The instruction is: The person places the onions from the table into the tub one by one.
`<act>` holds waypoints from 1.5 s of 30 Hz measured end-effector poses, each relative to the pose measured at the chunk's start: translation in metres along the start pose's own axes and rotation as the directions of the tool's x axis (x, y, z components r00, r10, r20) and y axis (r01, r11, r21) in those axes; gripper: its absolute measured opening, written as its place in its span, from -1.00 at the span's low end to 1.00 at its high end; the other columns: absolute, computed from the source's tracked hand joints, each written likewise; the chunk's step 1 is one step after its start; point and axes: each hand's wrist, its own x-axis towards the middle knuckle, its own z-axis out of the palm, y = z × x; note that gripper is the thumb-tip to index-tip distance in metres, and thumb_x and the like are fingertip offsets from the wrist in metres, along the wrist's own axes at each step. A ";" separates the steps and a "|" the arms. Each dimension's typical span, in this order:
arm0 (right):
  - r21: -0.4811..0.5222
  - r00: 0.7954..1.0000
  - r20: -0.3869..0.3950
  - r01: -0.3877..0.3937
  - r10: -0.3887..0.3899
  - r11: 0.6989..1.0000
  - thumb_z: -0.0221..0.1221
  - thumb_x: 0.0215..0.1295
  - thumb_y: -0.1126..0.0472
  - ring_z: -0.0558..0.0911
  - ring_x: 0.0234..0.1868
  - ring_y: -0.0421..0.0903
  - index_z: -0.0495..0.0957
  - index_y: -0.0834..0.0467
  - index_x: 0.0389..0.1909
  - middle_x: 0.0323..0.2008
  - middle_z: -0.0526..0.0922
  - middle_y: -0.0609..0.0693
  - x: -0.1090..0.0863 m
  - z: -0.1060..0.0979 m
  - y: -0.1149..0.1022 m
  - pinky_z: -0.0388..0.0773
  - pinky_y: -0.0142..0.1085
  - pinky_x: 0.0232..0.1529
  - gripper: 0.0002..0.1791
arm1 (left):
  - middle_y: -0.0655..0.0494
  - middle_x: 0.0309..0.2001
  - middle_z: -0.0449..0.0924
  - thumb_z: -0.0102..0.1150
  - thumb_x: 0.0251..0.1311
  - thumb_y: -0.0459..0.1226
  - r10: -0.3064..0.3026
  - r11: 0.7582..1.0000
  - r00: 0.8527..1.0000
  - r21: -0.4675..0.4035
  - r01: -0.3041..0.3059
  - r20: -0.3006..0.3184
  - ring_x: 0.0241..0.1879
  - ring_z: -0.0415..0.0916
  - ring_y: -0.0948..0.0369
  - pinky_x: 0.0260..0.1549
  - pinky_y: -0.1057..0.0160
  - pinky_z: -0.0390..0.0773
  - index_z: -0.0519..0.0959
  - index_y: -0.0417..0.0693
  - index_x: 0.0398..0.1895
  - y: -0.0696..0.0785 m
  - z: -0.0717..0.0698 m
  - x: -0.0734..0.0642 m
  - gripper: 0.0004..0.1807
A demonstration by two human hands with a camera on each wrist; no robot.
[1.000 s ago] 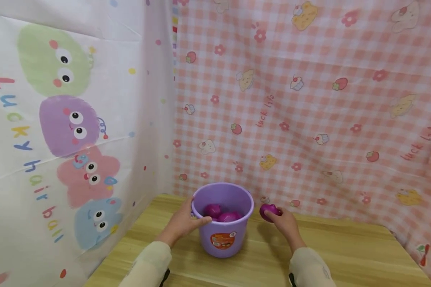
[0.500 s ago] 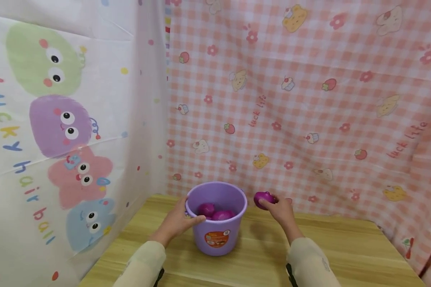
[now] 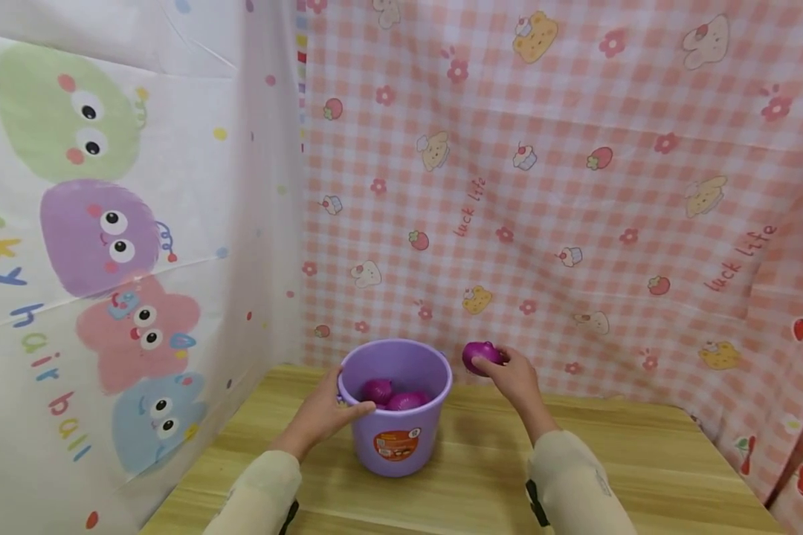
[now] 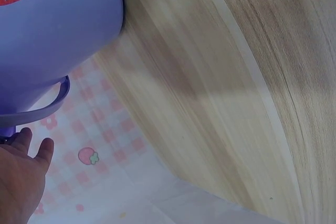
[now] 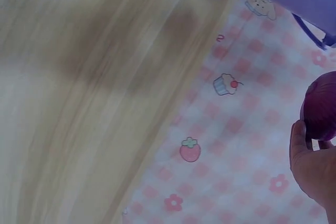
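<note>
A purple bucket [image 3: 396, 438] with an orange label stands upright on the table. My left hand [image 3: 321, 410] holds its left side, thumb along the near rim and fingers on the outside; in the left wrist view that hand [image 4: 23, 174] is by the bucket's handle [image 4: 39, 113]. Inside lie red onions [image 3: 407, 401], partly hidden by the near wall. To the right of the bucket, my right hand [image 3: 517, 379] grips another red onion [image 3: 479, 358] above the table, level with the rim. The right wrist view shows this onion [image 5: 321, 107] at its right edge.
The wood-grain table [image 3: 502, 475] extends to both sides of the bucket. Close behind it hangs a pink checked cloth [image 3: 542, 223]. A white cloth with cartoon figures [image 3: 254, 223] hangs along the left side.
My right hand has raised the red onion from low beside the bucket to about rim height. The left hand stays on the bucket. The head view has turned slightly right.
</note>
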 end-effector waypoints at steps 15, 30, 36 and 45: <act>0.081 0.997 0.012 0.069 -0.070 0.994 0.33 0.24 -0.07 0.50 0.21 0.28 0.35 0.34 0.35 0.23 0.47 0.38 0.002 0.021 -0.032 0.46 0.08 0.20 -0.19 | -0.16 0.41 0.27 0.47 -0.03 0.18 -0.002 1.000 1.000 -0.008 0.002 0.006 0.33 0.29 -0.15 0.25 -0.27 0.29 0.09 -0.05 0.54 0.002 -0.004 -0.001 0.15; 0.108 0.996 0.029 0.080 -0.084 0.991 0.38 0.19 -0.07 0.54 0.17 0.22 0.45 0.26 0.28 0.17 0.55 0.31 -0.003 0.050 -0.057 0.50 0.04 0.18 -0.27 | -0.17 0.38 0.30 0.48 0.01 0.10 -0.012 1.000 1.000 -0.002 0.012 -0.004 0.31 0.32 -0.16 0.24 -0.27 0.31 0.11 -0.09 0.53 0.003 -0.004 -0.002 0.10; 0.136 0.996 0.037 0.073 -0.078 0.988 0.39 0.19 -0.04 0.56 0.15 0.22 0.45 0.27 0.28 0.16 0.56 0.30 -0.004 0.060 -0.061 0.52 0.04 0.16 -0.27 | -0.19 0.38 0.29 0.49 0.01 0.08 -0.007 1.000 1.000 -0.003 0.007 -0.001 0.32 0.31 -0.16 0.25 -0.27 0.29 0.10 -0.09 0.53 0.004 -0.005 -0.003 0.10; 0.103 0.997 0.041 0.066 -0.071 0.992 0.37 0.19 -0.11 0.54 0.17 0.24 0.42 0.31 0.31 0.20 0.53 0.31 -0.008 0.070 -0.061 0.49 0.05 0.18 -0.20 | -0.18 0.39 0.28 0.46 -0.04 0.19 -0.010 1.000 1.000 -0.009 0.010 0.008 0.32 0.31 -0.15 0.26 -0.27 0.27 0.06 -0.05 0.55 0.005 -0.004 -0.004 0.17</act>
